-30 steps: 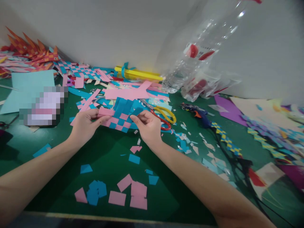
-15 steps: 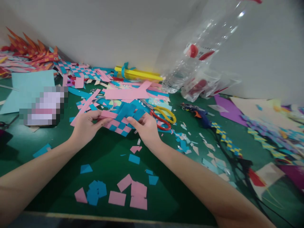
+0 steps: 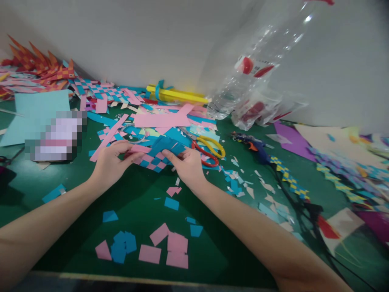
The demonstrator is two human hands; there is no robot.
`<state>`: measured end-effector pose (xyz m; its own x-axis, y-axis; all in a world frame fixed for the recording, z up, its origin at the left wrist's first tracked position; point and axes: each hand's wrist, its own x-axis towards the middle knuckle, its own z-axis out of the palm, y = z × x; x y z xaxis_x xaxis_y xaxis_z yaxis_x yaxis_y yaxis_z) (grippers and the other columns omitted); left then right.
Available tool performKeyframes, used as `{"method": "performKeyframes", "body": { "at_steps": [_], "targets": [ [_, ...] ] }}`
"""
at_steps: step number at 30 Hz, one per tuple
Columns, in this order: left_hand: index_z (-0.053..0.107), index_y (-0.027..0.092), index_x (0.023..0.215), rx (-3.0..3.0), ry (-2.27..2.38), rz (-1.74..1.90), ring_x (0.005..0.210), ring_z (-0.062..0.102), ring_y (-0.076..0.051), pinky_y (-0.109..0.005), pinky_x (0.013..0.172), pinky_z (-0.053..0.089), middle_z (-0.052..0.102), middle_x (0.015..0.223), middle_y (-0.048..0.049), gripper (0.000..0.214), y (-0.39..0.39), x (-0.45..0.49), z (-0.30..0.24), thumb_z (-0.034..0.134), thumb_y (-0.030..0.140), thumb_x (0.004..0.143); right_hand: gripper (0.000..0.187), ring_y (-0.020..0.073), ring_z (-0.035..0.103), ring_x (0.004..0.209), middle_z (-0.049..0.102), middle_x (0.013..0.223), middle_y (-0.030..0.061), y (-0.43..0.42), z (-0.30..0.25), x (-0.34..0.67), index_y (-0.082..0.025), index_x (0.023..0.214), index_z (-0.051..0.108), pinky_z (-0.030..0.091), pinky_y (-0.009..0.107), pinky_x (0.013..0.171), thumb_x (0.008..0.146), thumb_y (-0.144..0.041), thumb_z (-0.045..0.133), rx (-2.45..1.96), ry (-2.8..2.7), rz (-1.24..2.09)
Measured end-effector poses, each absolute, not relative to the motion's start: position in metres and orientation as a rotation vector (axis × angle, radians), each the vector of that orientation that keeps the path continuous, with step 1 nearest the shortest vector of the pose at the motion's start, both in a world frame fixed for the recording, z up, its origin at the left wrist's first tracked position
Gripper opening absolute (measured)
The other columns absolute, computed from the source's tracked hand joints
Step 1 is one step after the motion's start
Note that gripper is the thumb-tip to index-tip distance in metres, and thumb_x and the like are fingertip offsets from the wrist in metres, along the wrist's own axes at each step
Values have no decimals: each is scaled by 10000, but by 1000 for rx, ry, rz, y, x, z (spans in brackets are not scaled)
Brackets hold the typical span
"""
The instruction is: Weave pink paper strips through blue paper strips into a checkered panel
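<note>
Between my two hands is a woven paper piece (image 3: 154, 163), checked in pink and blue, with blue strip ends folded over its upper side. My left hand (image 3: 113, 161) pinches its pink left end between thumb and fingers. Its right side is gripped by my right hand (image 3: 188, 165), the thumb pressing on the blue strips and the other fingers mostly hidden behind. Just beyond my right hand lie scissors (image 3: 211, 151) with red and yellow handles. A wide pink strip (image 3: 161, 120) rests on the scrap pile behind the weave.
Pink paper pieces (image 3: 178, 245) and blue ones (image 3: 120, 245) lie near the front edge. A phone (image 3: 57, 138) is at left. Clear plastic bottles (image 3: 243, 81) stand by the wall. To the right are a glue gun (image 3: 258, 150), its cable and woven paper strips (image 3: 288, 178).
The blue strips on the weave's upper side have come closer together and lie flatter under my right thumb. Both hands keep their hold in nearly the same place.
</note>
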<state>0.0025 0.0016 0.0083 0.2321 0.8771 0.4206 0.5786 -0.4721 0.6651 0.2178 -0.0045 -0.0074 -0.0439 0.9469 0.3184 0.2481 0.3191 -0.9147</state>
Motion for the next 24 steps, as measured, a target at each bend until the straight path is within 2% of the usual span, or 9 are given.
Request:
{"method": "performKeyframes", "body": {
  "at_steps": [3, 6, 9, 14, 19, 24],
  "targets": [
    [683, 225, 659, 2128, 1361, 1094, 727, 612, -193, -305, 680, 486, 679, 692, -23, 310, 1, 2, 8, 610, 458, 851, 256, 198, 718, 745, 772, 814, 3, -4, -7, 218, -232, 832, 761, 615, 348, 700, 781, -479, 717, -1096, -1462, 855],
    [693, 223, 719, 2091, 1365, 1065, 708, 612, -192, -312, 686, 494, 694, 712, -26, 289, 0, 2, 9, 612, 465, 856, 244, 205, 721, 771, 773, 814, 4, -5, -7, 218, -230, 788, 755, 617, 363, 734, 786, -471, 712, -1087, -1467, 853],
    [689, 223, 755, 2056, 1371, 1052, 685, 611, -192, -308, 665, 490, 690, 699, -22, 280, 0, 2, 11, 623, 478, 851, 277, 200, 722, 752, 771, 831, 11, -6, -5, 217, -226, 802, 750, 623, 341, 679, 766, -498, 718, -1065, -1436, 894],
    [641, 208, 688, 2057, 1378, 1076, 651, 567, -168, -288, 637, 454, 652, 669, -10, 293, 0, 2, 11, 629, 455, 845, 248, 175, 701, 630, 760, 742, 14, -7, -2, 216, -212, 751, 729, 593, 288, 538, 723, -456, 761, -1102, -1460, 964],
    [562, 205, 586, 2088, 1420, 1121, 564, 439, -131, -273, 578, 392, 491, 568, 29, 330, 0, 3, 11, 642, 408, 834, 202, 174, 702, 619, 749, 663, 8, -6, -4, 217, -215, 635, 713, 598, 300, 590, 744, -380, 754, -1115, -1601, 886],
    [678, 219, 710, 2114, 1362, 1128, 580, 457, -134, -273, 589, 402, 530, 618, 21, 218, 0, 4, 12, 657, 395, 836, 138, 201, 728, 693, 768, 724, 4, -5, -8, 217, -225, 715, 743, 615, 342, 662, 732, -361, 765, -1095, -1581, 867]
  ]
}}
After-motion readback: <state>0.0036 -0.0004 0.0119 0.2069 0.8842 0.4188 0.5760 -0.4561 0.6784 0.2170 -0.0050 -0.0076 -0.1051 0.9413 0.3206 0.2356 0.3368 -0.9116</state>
